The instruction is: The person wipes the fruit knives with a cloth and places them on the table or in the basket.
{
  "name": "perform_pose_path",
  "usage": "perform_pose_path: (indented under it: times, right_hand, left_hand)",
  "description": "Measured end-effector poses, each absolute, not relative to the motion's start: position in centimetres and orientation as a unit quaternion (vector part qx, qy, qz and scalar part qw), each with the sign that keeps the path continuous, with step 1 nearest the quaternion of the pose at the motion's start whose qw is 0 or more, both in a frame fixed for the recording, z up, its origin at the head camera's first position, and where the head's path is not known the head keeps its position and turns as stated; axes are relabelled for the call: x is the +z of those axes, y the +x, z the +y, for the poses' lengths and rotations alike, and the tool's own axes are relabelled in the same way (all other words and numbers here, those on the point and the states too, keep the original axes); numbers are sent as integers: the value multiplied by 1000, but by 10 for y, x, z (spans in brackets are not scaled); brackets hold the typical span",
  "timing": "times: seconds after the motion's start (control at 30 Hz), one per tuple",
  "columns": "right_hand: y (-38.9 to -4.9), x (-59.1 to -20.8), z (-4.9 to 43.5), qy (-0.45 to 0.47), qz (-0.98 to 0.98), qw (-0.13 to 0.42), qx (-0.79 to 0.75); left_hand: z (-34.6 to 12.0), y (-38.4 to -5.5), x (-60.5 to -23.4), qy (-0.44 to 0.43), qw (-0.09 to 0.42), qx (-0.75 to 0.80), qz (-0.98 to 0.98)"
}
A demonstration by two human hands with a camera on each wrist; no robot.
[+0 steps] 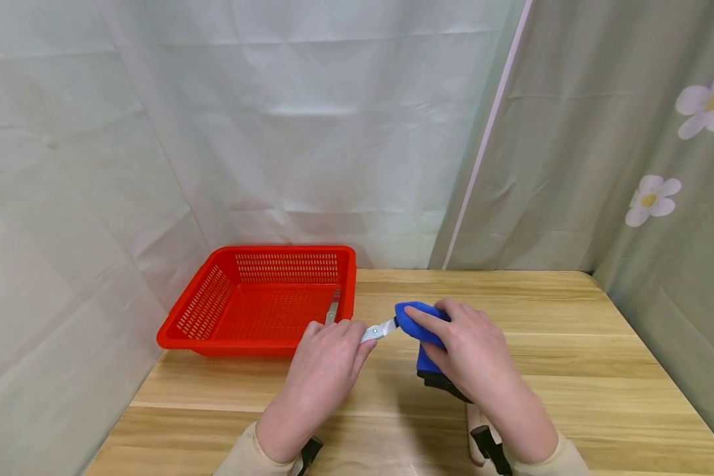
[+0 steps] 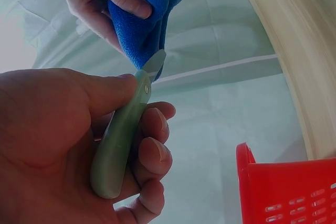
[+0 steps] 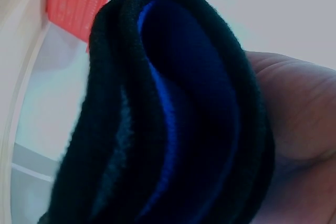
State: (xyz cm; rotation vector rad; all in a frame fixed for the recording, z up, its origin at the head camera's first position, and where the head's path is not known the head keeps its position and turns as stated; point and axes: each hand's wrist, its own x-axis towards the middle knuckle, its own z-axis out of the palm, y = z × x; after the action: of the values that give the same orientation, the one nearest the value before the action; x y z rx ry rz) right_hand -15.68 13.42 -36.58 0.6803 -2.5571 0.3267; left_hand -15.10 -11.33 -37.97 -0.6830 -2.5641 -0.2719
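My left hand (image 1: 327, 360) grips a small knife by its pale green handle (image 2: 119, 140), thumb along the top and fingers curled beneath. A rivet shows where handle and metal blade (image 2: 155, 62) meet. In my right hand (image 1: 476, 344) is a folded blue cloth (image 1: 424, 324) with black edging, pinched around the blade so that the tip is hidden inside the folds. The right wrist view looks into the cloth's open layers, with the black border (image 3: 252, 114) close to the camera. Both hands are above the wooden table (image 1: 547, 370).
A red plastic basket (image 1: 256, 350) with slotted walls stands at the back left, close beyond my left hand. Inside it, against the right wall, lies a metal utensil (image 1: 333, 307) with a pale handle. Pale curtains (image 1: 333, 132) hang behind the table and along both sides.
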Motion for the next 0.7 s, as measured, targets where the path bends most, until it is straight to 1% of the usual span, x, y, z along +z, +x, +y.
perform_pose_path:
  times: [0.47, 0.7]
  right_hand:
    - [-164, -367, 146, 233, -933, 244, 123]
    - [-165, -366, 151, 217, -939, 237, 124]
  left_hand:
    - [-114, -151, -380, -256, 247, -102, -929]
    - [-114, -151, -380, -252, 241, -104, -931]
